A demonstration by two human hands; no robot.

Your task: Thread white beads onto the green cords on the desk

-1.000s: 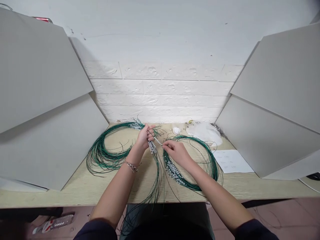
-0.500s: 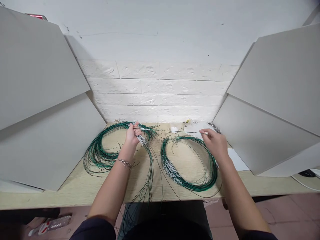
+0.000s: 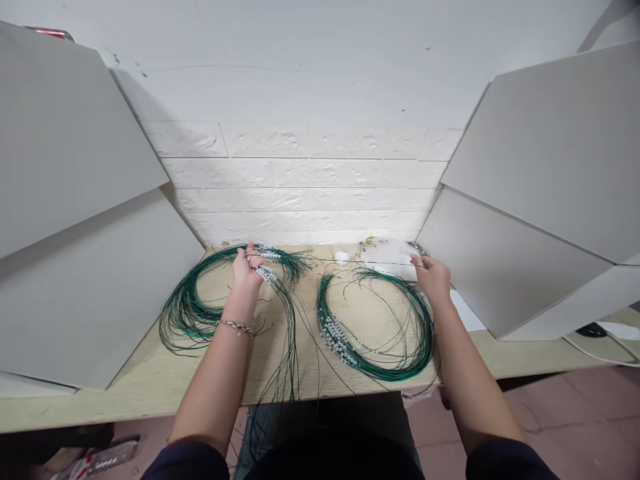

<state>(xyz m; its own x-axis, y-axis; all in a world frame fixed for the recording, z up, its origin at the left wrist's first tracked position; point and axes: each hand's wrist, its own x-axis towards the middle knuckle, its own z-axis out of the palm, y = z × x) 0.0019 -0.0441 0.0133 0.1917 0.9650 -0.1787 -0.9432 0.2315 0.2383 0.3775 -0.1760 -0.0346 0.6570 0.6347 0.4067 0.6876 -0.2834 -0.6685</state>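
My left hand (image 3: 249,267) is closed around a bunch of dark green cords (image 3: 287,313) strung with white beads (image 3: 270,275); their loose ends drape over the table's front edge. Between the fingertips of my right hand (image 3: 433,277) is pinched a single thin dark cord (image 3: 370,261), stretched nearly level across to the left hand. Behind and left of the left hand lies a looped bundle of green cords (image 3: 186,307) with white beads near its end. A second beaded coil (image 3: 395,373) rests on the table below and left of my right hand.
The wooden table (image 3: 135,407) meets a white brick-patterned wall. Tall grey panels (image 3: 95,293) stand on the left, with more panels (image 3: 525,267) on the right. A clear plastic bag (image 3: 387,253) lies against the wall. A plastic bottle (image 3: 107,459) is on the floor.
My right hand has moved a little outward from the left, lengthening the cord span between them. The left hand keeps its grip on the bunch. The whole view has shifted slightly.
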